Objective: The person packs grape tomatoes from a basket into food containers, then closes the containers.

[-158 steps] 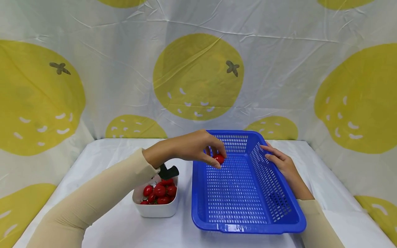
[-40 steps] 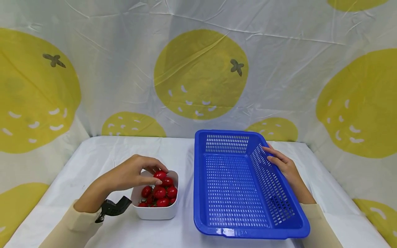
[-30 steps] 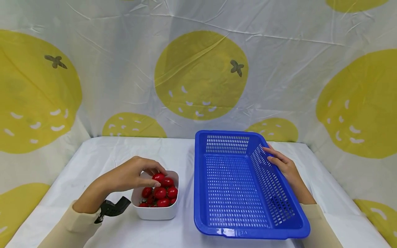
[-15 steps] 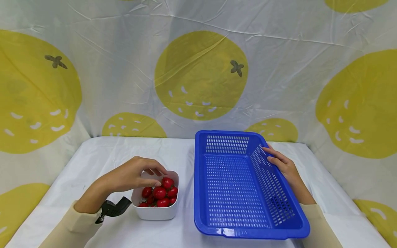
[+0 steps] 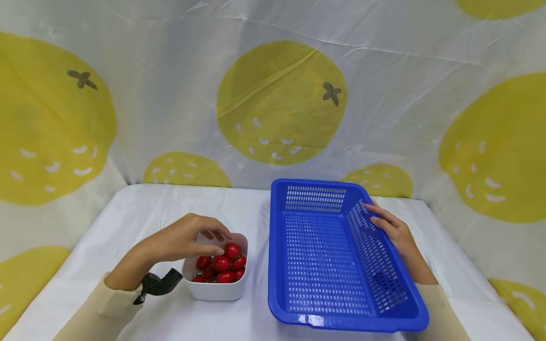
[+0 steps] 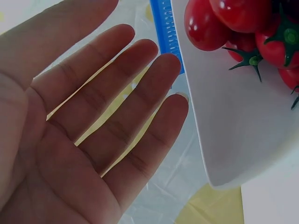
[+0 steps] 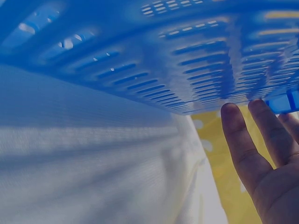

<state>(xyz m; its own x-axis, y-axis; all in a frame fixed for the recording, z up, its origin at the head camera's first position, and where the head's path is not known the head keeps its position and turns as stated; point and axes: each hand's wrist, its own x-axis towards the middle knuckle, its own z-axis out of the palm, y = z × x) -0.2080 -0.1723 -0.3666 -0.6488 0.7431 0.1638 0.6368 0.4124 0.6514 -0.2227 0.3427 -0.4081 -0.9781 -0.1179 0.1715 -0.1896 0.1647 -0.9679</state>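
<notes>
My left hand (image 5: 187, 239) hovers over the left rim of a white square container (image 5: 215, 291), its fingers apart and nothing between them. Inside sit several red cherry tomatoes (image 5: 221, 264); the left wrist view shows green stems on some tomatoes (image 6: 280, 42). In that view the left hand (image 6: 98, 121) lies beside the container wall (image 6: 219, 140) with relaxed fingers. My right hand (image 5: 396, 237) holds the right rim of a blue slotted basket (image 5: 345, 321). Its thumb lies over the rim, while fingers (image 7: 238, 135) touch the outer wall from below in the right wrist view.
A white cloth (image 5: 141, 208) covers the table. Behind stands a pale curtain (image 5: 179, 104) printed with yellow fruit shapes. A black wrist-camera mount (image 5: 159, 284) sticks out from the left cuff beside the white container.
Earlier the left hand held a tomato over the basket, then returned to the container. It has let go of a tomato there, which dropped from sight. The right hand stays on the basket.
</notes>
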